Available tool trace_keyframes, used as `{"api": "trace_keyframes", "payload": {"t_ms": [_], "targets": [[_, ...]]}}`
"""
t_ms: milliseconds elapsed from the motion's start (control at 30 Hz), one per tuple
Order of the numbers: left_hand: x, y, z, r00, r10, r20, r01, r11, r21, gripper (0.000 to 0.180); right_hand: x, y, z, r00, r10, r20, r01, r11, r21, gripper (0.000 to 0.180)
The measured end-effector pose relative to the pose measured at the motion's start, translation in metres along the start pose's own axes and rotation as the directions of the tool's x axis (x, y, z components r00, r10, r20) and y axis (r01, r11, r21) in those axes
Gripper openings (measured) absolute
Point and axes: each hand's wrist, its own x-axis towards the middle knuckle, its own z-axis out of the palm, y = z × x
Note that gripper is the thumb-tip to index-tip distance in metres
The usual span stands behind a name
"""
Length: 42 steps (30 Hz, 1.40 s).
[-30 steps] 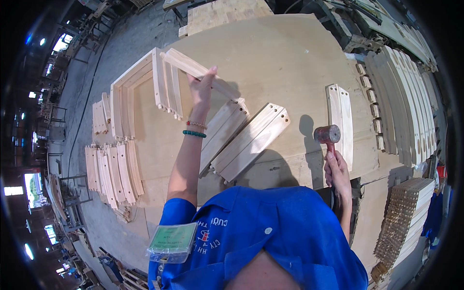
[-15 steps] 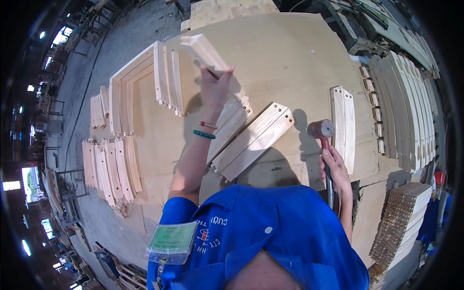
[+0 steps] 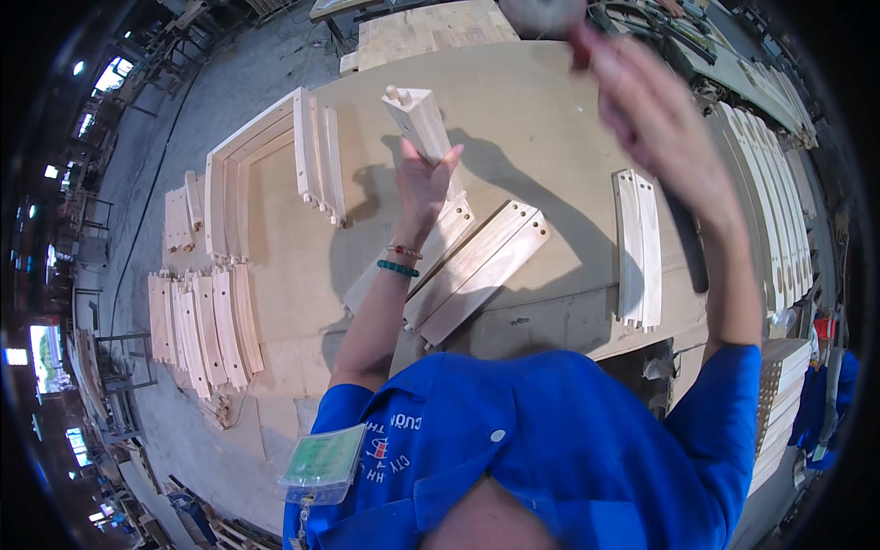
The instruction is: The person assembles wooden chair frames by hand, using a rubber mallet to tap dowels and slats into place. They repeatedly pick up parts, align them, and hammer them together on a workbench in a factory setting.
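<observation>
My left hand (image 3: 426, 188) is wrapped around a pale wooden piece (image 3: 423, 128), tilted up off the board-topped table (image 3: 541, 110), with dowel pegs standing out of its far end. Raised high at the upper right, my right hand (image 3: 655, 124) grips a mallet (image 3: 543, 13). Motion blurs that hand and the mallet; the head is partly cut off by the picture's edge, and the dark handle reaches back past my wrist. Below my left hand lie wooden boards (image 3: 481, 270) with holes at their far ends. My left forearm covers part of another board (image 3: 446, 225).
At the left stand an angled wooden frame (image 3: 217, 197) and a row of short slats (image 3: 206, 325). Two joined slats (image 3: 640, 247) lie right of the middle. Long curved slats (image 3: 765, 202) are stacked beyond the table's right side, with a pile of pieces (image 3: 779, 403) nearer me.
My right hand has swung the mallet up and away from beside the right-hand slats. The wooden piece in my left hand has shifted slightly right and shows its pegged end.
</observation>
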Motion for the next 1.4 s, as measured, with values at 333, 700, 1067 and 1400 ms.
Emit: {"api": "trace_keyframes", "payload": {"t_ms": [333, 700, 1067, 1400], "targets": [[-0.002, -0.011, -0.006, 0.999, 0.026, 0.033, -0.034, 0.958, 0.283, 0.065, 0.051, 0.008, 0.064, 0.873, -0.229, 0.43, 0.488, 0.431, -0.759, 0.019], [-0.01, -0.013, -0.005, 0.998, 0.061, -0.009, -0.056, 0.954, 0.294, 0.06, 0.063, -0.017, 0.044, 0.63, -0.776, -0.023, 0.682, 0.567, -0.463, 0.024], [-0.002, -0.014, -0.023, 0.903, 0.39, 0.179, -0.429, 0.794, 0.432, 0.065, 0.036, 0.07, 0.088, 0.817, 0.288, 0.499, -0.518, 0.748, 0.415, 0.055], [-0.019, -0.079, -0.14, 0.875, -0.394, 0.283, 0.02, 0.612, 0.791, 0.049, 0.018, 0.091, 0.075, 0.769, 0.233, 0.595, -0.592, 0.61, 0.526, 0.056]]}}
